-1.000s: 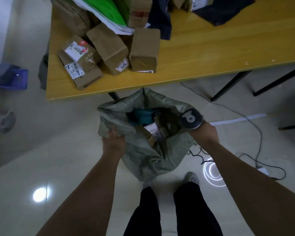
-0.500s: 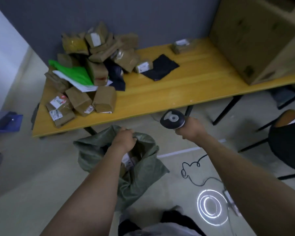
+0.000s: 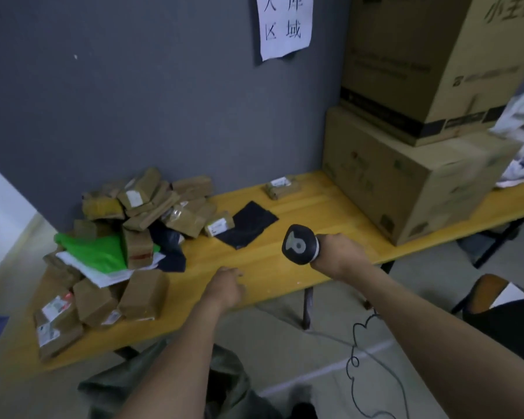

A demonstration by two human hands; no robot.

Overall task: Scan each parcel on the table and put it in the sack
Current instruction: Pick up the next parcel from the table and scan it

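Parcels (image 3: 139, 219) heaped left of frame on yellow table (image 3: 315, 213); sack (image 3: 232, 381) slumped bottom centre; left hand (image 3: 226, 287) empty, fingers relaxed, over table edge; right hand (image 3: 339, 255) grasping scanner (image 3: 300, 244)

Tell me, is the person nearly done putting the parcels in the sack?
Not nearly. Done: hard to say, the sack lies low in view with its inside hidden. In hand: the right hand grips the scanner, and the left hand holds nothing, over the table. Left: a big pile of parcels, a black mailer and one small parcel by the wall all sit on the table.
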